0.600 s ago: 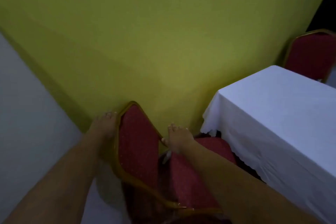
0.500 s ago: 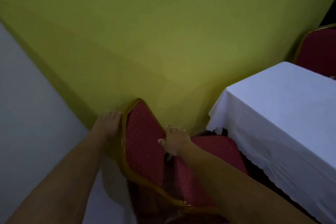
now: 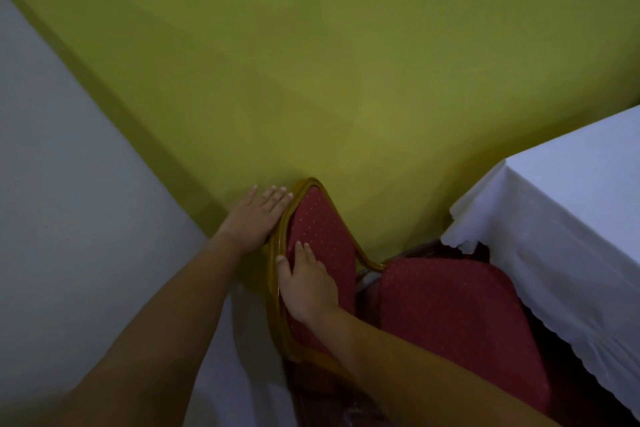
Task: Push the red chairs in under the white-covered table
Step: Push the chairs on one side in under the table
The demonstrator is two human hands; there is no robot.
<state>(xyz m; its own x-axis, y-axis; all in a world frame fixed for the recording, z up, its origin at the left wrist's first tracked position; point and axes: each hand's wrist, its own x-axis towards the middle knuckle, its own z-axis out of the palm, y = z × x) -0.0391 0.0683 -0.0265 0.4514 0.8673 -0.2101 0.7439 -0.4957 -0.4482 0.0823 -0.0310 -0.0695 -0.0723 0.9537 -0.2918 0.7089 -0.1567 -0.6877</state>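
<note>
The red padded, gold-framed chair (image 3: pixel 450 308) is facing the white-covered table (image 3: pixel 571 218); the left hand (image 3: pixel 254 218) is pressing flat behind its backrest, and the right hand (image 3: pixel 306 282) is lying open on the front.

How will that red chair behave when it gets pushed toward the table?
The red chair probably slides as one stiff piece, given its rigid gold frame. Both hands, the left hand and right hand, sit high on the backrest, so it may tip forward rather than glide. The hanging white tablecloth could snag the seat.

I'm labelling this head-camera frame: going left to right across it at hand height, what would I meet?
White wall → left hand → gold-framed backrest with the right hand on it → red seat → white tablecloth.
</note>
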